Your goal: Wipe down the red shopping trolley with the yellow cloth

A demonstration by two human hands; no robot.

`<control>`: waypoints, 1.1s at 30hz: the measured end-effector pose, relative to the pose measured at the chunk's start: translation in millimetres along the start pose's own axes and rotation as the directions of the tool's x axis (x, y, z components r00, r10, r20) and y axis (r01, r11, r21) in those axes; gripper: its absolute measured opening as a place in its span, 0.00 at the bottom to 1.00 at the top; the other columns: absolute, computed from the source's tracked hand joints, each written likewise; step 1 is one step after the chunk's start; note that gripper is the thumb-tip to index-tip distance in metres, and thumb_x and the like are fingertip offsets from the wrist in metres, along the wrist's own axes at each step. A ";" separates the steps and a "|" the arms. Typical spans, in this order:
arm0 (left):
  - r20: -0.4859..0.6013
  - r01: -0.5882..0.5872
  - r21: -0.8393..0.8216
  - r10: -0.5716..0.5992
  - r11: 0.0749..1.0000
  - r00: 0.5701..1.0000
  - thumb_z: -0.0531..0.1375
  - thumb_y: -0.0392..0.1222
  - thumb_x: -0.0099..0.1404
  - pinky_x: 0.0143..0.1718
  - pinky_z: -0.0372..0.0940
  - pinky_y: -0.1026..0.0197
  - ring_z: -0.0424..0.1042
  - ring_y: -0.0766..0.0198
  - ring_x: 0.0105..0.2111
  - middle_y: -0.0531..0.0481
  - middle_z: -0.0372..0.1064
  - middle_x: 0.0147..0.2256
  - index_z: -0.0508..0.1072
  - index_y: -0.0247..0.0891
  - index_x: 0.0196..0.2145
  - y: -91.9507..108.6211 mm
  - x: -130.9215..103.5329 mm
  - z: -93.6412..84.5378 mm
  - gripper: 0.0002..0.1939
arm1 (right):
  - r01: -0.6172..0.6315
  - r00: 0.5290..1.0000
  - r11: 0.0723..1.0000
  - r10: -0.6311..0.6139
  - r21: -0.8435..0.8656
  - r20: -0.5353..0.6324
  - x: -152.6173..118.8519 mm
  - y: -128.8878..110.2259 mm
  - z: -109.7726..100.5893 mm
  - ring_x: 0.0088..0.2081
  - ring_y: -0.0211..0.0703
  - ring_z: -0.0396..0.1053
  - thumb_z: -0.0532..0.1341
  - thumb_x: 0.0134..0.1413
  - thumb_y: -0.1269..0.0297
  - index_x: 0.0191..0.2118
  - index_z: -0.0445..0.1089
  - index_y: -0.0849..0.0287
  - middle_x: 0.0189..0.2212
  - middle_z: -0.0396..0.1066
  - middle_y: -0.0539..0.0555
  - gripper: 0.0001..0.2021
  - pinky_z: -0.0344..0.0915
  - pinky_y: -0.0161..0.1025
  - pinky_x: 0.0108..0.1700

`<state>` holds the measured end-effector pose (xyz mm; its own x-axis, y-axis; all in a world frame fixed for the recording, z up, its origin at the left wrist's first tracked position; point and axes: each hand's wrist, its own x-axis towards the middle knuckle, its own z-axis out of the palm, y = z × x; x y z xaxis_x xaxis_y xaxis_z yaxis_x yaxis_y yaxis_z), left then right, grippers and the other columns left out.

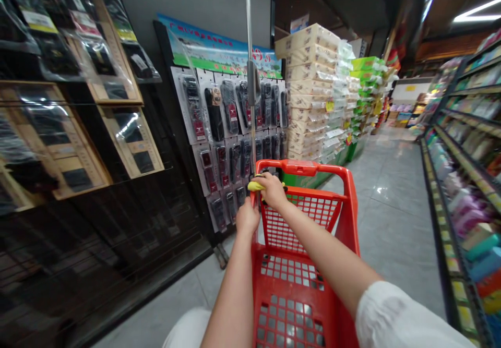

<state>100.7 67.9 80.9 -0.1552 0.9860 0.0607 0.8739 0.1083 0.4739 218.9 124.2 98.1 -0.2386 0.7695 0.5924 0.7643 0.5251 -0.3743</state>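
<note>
A red plastic shopping cart [305, 265] with a grid-patterned basket stands in front of me. My left hand [247, 216] is closed around the left upright of its frame. Just above it, my right hand [273, 190] reaches across the cart with bent fingers, pressing a yellow cloth [256, 186] onto the top left corner of the frame. Most of the cloth is hidden under those fingers. The red top bar [299, 168] runs to the right of both hands. Behind them rises a thin metal pole [249, 19] with a grey fitting on it.
A rack of packaged belts [235, 109] stands close on the left, beside a dark wall display with boxed goods [135, 139]. Stacked cream packages [309, 92] and green packages [366, 90] line the aisle. Full shelves [469, 144] run along the right of the tiled floor [399, 223].
</note>
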 end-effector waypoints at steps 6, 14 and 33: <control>-0.001 0.014 -0.034 -0.014 0.999 1.000 0.50 0.42 0.69 0.43 0.65 0.58 0.74 0.50 0.48 0.34 0.74 0.47 0.68 0.35 0.49 -3.8 0.2 1.1 0.14 | 0.151 0.968 0.983 -0.167 0.101 0.185 7.5 -10.1 -8.4 0.46 0.42 0.67 0.54 0.46 0.78 0.44 0.75 0.53 0.45 0.69 0.52 0.22 0.63 0.37 0.50; -0.007 -0.002 -0.108 0.002 0.994 1.000 0.40 0.50 0.73 0.40 0.65 0.58 0.76 0.52 0.45 0.37 0.76 0.44 0.60 0.40 0.59 -4.7 -5.3 -3.8 0.24 | 0.017 0.968 0.998 0.000 0.065 -0.250 70.2 -27.0 -23.4 0.54 0.47 0.60 0.53 0.48 0.77 0.52 0.68 0.56 0.53 0.57 0.58 0.25 0.58 0.42 0.58; -0.025 -0.046 -0.324 0.040 0.945 0.999 0.37 0.51 0.72 0.43 0.63 0.54 0.74 0.48 0.47 0.37 0.75 0.47 0.64 0.42 0.59 -13.8 -3.4 1.5 0.27 | 0.336 0.872 0.942 -0.321 -0.025 -0.370 110.9 -13.5 -37.1 0.58 0.49 0.57 0.55 0.55 0.75 0.48 0.73 0.54 0.58 0.58 0.56 0.18 0.57 0.48 0.59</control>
<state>89.9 63.3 72.8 -0.1318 0.9860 0.1019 0.6835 0.0159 0.7297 204.3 189.0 195.3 -0.2318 0.3680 0.9005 0.6543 0.7440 -0.1357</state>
